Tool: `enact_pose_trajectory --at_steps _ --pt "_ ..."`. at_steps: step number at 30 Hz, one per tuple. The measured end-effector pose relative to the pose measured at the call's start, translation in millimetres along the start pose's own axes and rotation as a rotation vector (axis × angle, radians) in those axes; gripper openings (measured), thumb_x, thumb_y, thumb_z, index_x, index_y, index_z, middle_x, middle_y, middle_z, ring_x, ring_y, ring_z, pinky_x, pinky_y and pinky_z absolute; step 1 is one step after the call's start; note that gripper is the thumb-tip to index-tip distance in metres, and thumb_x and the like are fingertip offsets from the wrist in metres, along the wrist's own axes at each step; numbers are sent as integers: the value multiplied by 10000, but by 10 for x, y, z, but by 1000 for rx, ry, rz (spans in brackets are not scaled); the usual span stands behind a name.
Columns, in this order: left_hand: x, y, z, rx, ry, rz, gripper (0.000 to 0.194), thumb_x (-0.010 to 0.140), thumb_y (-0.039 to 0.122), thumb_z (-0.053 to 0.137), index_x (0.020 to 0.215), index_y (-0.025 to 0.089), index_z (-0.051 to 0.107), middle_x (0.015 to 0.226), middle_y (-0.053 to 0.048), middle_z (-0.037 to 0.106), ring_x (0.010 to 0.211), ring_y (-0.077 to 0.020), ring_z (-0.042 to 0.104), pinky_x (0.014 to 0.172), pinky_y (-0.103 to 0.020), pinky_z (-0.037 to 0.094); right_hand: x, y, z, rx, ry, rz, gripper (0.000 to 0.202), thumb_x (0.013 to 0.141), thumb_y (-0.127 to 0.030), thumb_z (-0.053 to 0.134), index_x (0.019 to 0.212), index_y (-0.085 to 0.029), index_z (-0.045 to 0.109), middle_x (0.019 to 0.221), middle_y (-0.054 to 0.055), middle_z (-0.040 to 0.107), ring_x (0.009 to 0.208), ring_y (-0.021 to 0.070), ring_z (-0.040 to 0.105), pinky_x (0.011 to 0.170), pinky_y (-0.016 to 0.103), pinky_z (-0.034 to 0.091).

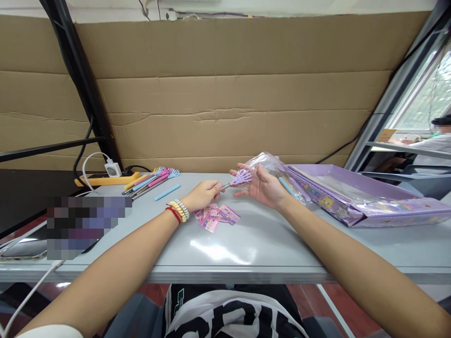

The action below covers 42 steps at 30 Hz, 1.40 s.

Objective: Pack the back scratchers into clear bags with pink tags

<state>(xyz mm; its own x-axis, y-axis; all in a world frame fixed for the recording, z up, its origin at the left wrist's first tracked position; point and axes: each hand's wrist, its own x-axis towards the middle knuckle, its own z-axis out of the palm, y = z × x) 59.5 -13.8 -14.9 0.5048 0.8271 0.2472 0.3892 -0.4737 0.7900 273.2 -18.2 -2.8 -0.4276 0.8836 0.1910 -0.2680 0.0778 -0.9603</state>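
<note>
My left hand [204,195], with bead bracelets at the wrist, pinches the thin metal rod of a small back scratcher with a purple hand-shaped head [241,177]. That head points right, toward my right hand [264,188]. My right hand is open, palm turned up and fingers spread around the purple head; whether it touches it I cannot tell. Below the hands lie several pink printed cards [215,217], overlapping. Behind my right hand rests a clear plastic bag [267,160] with a light blue stick [288,187] showing at its side.
More back scratchers [155,180] in pink, blue and yellow lie in a pile at left, beside a loose blue stick [167,192]. A purple box [352,211] stands at right. A charger [112,167] and a yellow power strip [105,180] are back left. Cardboard [229,94] lines the back.
</note>
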Motion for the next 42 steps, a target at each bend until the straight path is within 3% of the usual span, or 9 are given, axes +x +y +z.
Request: enact_pose_trajectory --at_steps 6,13,21,28,35,38,42 --pt "28 -45 5 -109 -61 -49 374 855 512 408 703 175 465 544 50 388 468 -78 333 450 -214 322 -13 -22 33 -36 34 -20 498 942 -554 171 1295 -331 444 1262 62 578 941 199 627 796 441 513" --pt "23 -41 -1 -84 -27 -36 357 867 479 392 694 175 464 557 46 389 484 -83 326 461 -220 290 -28 -22 70 4 9 16 508 962 -509 119 1348 -305 378 1253 89 582 929 198 639 787 434 520" --pt "28 -49 17 -113 49 -26 409 866 539 376 787 167 525 572 44 401 497 -91 326 464 -226 287 18 11 15 -83 -10 8 579 940 -560 163 1135 -212 583 1135 119 646 1009 239 625 776 397 524" --pt "34 -57 1 -68 28 11 409 869 525 374 765 161 529 574 45 395 492 -87 319 477 -232 279 -10 -19 25 -51 -23 9 587 921 -579 206 1079 -192 618 1071 129 667 971 263 631 752 422 524" --pt "42 -72 -27 -14 51 36 399 874 501 361 759 162 536 602 33 419 540 -103 356 511 -240 302 -16 -77 -58 23 25 -54 676 933 -567 93 1052 -207 653 1076 103 665 942 232 624 712 378 528" --pt "38 -81 -33 13 55 28 393 876 491 363 751 159 532 617 29 430 547 -101 360 514 -241 306 -7 -77 -105 12 87 -88 591 958 -498 157 1007 -208 669 1089 89 660 939 198 613 669 315 529" --pt "45 -102 -38 19 62 51 392 875 487 366 746 157 533 611 31 424 552 -103 362 521 -242 311 31 -36 -145 -17 105 -142 408 918 -467 388 965 -174 668 1011 104 680 865 200 629 621 297 531"
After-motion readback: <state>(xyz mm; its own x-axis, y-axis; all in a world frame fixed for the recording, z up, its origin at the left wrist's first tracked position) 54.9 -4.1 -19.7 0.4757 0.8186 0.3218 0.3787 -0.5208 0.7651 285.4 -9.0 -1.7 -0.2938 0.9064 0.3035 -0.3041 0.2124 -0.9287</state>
